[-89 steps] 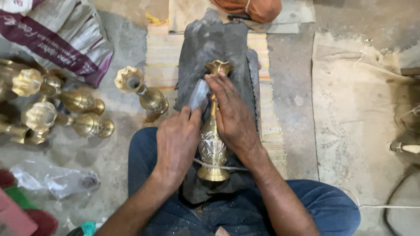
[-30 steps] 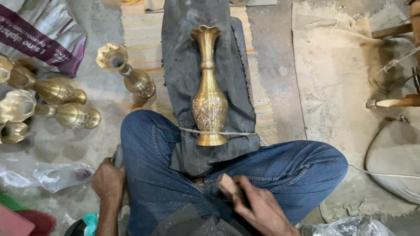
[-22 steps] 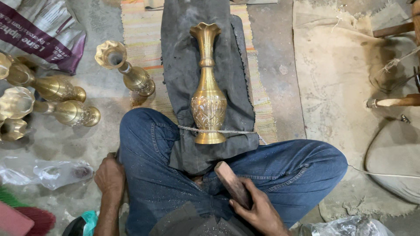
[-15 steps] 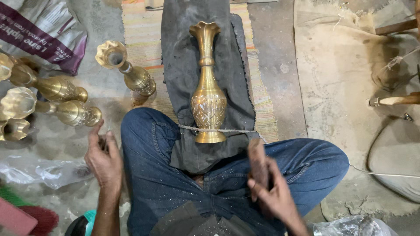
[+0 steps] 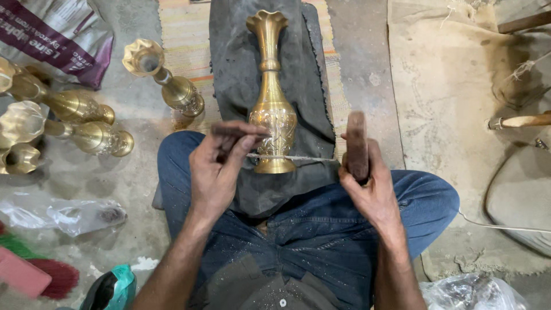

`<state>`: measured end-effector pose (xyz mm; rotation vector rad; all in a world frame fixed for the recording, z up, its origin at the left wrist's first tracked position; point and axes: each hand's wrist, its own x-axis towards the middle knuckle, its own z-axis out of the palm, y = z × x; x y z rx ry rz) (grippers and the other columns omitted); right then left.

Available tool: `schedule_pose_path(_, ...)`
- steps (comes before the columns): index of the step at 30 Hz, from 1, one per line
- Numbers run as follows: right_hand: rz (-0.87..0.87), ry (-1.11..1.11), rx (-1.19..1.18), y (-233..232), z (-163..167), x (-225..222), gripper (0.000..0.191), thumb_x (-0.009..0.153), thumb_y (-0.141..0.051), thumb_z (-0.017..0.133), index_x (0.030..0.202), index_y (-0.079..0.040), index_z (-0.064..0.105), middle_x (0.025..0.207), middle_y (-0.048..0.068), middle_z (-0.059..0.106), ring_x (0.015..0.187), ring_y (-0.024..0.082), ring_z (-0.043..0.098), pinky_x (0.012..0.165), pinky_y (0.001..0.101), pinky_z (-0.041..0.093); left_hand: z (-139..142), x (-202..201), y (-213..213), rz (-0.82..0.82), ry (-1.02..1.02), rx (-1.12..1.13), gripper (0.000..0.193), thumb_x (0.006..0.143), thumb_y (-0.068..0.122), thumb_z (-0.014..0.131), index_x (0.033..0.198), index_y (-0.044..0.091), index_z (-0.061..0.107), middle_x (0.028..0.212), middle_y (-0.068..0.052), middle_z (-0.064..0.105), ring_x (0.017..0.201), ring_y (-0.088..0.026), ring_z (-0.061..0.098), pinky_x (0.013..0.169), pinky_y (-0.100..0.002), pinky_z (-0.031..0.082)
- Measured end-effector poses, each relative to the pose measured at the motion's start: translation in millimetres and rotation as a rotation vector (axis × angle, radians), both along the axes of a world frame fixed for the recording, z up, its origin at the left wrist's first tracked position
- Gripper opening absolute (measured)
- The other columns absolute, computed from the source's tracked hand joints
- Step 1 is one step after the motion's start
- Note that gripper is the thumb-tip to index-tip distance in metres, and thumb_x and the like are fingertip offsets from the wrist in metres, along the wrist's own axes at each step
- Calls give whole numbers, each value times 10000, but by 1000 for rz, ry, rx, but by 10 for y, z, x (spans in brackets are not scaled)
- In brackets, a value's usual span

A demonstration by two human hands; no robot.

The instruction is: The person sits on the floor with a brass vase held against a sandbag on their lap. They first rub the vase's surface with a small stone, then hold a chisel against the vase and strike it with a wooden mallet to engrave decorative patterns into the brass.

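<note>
A tall engraved brass vase (image 5: 272, 86) lies lengthwise on a dark grey cloth (image 5: 238, 74) over my lap, mouth pointing away, with a thin cord across its foot. My left hand (image 5: 217, 169) is raised beside the vase's belly and pinches a thin dark metal tool (image 5: 236, 130) whose tip reaches the engraved body. My right hand (image 5: 370, 186) is lifted to the right of the vase and grips a short dark wooden block (image 5: 357, 144) held upright.
Several more brass vases (image 5: 172, 83) lie on the concrete floor at left, near a printed sack (image 5: 57, 34). A striped mat (image 5: 186, 34) lies under the cloth. Plastic bags (image 5: 63, 213) and a red brush (image 5: 31, 275) sit at lower left; beige sacking (image 5: 442, 103) covers the right.
Both hands left the vase, dropped to my sides, then rose again: the left now holds a thin tool at the vase, the right has lifted the wooden block.
</note>
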<state>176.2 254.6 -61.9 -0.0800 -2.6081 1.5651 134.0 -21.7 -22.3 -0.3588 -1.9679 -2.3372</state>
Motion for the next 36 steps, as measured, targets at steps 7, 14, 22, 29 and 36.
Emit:
schedule_pose_path(7,-73,54,-6,67,-341,149,351,909,-154,661,1215,-23,549,944,100,659,883,166,614,804,333,520,83,-276,158,-76,-28,-198,146,1028,75,702,1065,-18,596,1003,-76,760,955,-129,772,819,-277,662)
schedule_pose_path(14,-58,-18,95,22,46,-210,468,868,-220,690,1257,-17,526,907,144,668,810,183,628,704,355,515,233,-510,199,-131,44,-543,252,971,174,753,1134,12,649,892,-68,778,804,-124,789,695,-272,672)
schedule_pose_path(22,69,145,106,-8,383,-732,458,977,-164,670,1402,-59,537,987,157,682,887,184,650,803,342,530,271,-574,222,-290,51,-390,244,1039,171,698,1230,28,650,972,-53,783,914,-102,788,810,-283,690)
schedule_pose_path(29,63,243,91,-41,49,-672,428,997,-152,748,1363,-45,553,1057,152,710,977,152,694,835,308,537,219,-619,217,-258,214,-596,258,1002,163,746,1229,55,687,992,-56,780,896,-134,781,775,-298,631)
schedule_pose_path(36,45,283,53,-27,2,-658,318,999,-117,782,1265,-28,632,1038,119,740,963,130,685,858,288,544,244,-658,274,-354,558,-760,374,981,162,746,1330,69,650,1103,-99,767,993,-198,779,848,-325,616)
